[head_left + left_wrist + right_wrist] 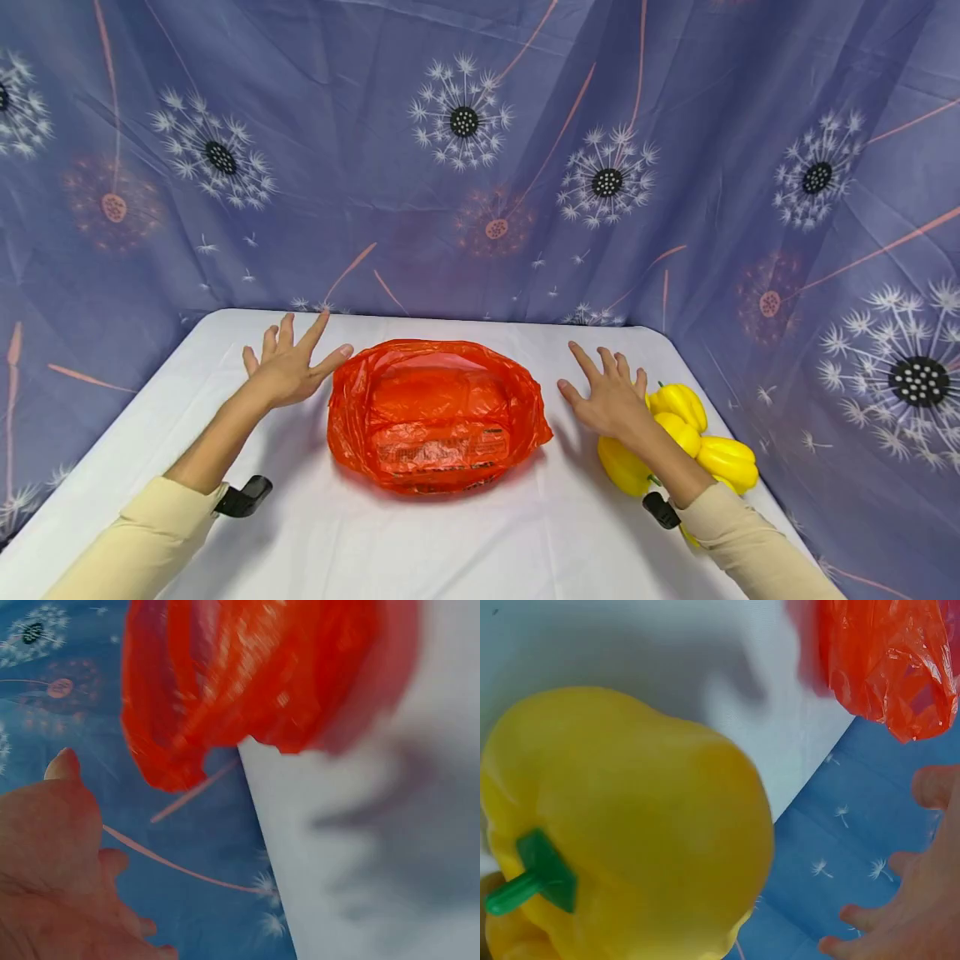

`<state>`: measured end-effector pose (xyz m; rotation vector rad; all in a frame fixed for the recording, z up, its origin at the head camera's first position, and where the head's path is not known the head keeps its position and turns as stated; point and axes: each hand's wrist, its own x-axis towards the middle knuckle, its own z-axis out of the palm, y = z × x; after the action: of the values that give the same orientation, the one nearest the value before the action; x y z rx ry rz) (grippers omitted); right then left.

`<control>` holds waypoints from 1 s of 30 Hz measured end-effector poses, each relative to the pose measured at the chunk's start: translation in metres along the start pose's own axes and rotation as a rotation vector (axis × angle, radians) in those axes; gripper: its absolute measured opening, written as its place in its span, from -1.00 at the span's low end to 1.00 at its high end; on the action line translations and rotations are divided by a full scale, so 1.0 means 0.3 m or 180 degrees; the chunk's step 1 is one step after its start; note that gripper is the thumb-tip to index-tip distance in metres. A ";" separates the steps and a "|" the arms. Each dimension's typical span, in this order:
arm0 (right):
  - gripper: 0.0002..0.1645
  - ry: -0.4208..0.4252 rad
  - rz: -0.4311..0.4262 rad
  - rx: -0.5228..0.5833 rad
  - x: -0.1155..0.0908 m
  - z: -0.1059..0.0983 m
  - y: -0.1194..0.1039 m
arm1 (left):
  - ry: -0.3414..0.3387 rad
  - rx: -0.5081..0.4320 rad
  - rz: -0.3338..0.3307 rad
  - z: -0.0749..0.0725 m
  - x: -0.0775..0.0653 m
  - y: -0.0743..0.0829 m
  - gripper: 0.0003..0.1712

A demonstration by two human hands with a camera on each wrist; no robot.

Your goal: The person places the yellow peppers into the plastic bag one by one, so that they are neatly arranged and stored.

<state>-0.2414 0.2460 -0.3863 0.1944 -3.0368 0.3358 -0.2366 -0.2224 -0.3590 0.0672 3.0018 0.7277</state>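
A red plastic bag [438, 417] rests in the middle of the white table, its mouth spread wide toward the top; printed lettering shows on its front. To its left my left hand [285, 372] hovers with fingers spread, the thumb close to the bag's rim. On the other side my right hand [611, 402] is held above the table, fingers apart and holding nothing. Under and beside the right forearm lies a group of yellow bell peppers [726, 463]. One yellow bell pepper [630, 817] with a green stem fills much of the right wrist view.
The white-covered table [360, 550] ends at a blue curtain [360, 167] with dandelion prints, which hangs behind it and along both sides. A black wrist camera [244, 497] is strapped to the left wrist, and another black camera [662, 510] to the right.
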 end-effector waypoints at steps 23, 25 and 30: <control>0.01 -0.0043 -0.0069 0.0181 -0.036 -0.056 0.049 | -0.0349 -0.1575 0.0493 -0.037 -0.103 0.143 -0.17; 0.02 -0.0060 -0.0063 0.0197 -0.040 -0.063 0.049 | -0.0301 -0.1682 0.0457 -0.025 -0.102 0.135 -0.18; 0.04 -0.0098 -0.0071 0.0248 -0.048 -0.075 0.046 | -0.0253 -0.1815 0.0270 0.018 -0.091 0.109 -0.16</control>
<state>-0.2276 0.2662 -0.3687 0.2405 -3.0516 0.4538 -0.2080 -0.1923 -0.3477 0.1920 2.6115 1.5103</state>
